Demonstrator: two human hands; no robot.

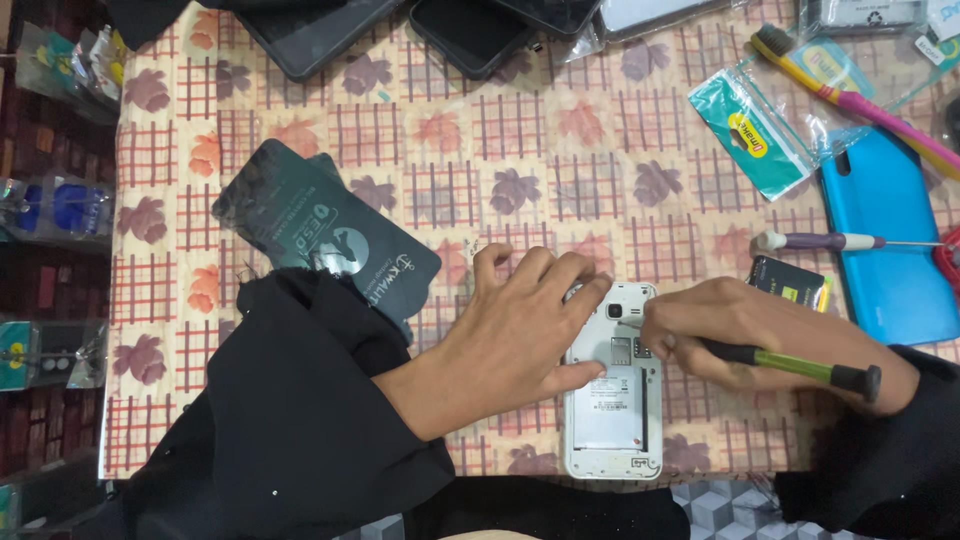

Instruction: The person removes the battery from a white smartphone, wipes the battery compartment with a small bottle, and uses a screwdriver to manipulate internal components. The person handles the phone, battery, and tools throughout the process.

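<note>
White phone (612,400), back cover off, lies face down near the table's (300,140) front edge, right of middle. Left hand (525,325) spread flat, fingers open, pressing the phone's left side and top to pin it; grips nothing. Right hand (730,325) fingers closed on a green-handled screwdriver (790,365), tip at the phone's upper part, hidden by fingers. Spare purple screwdriver (820,241) and blue case (890,240) toward the right edge, within reach.
</note>
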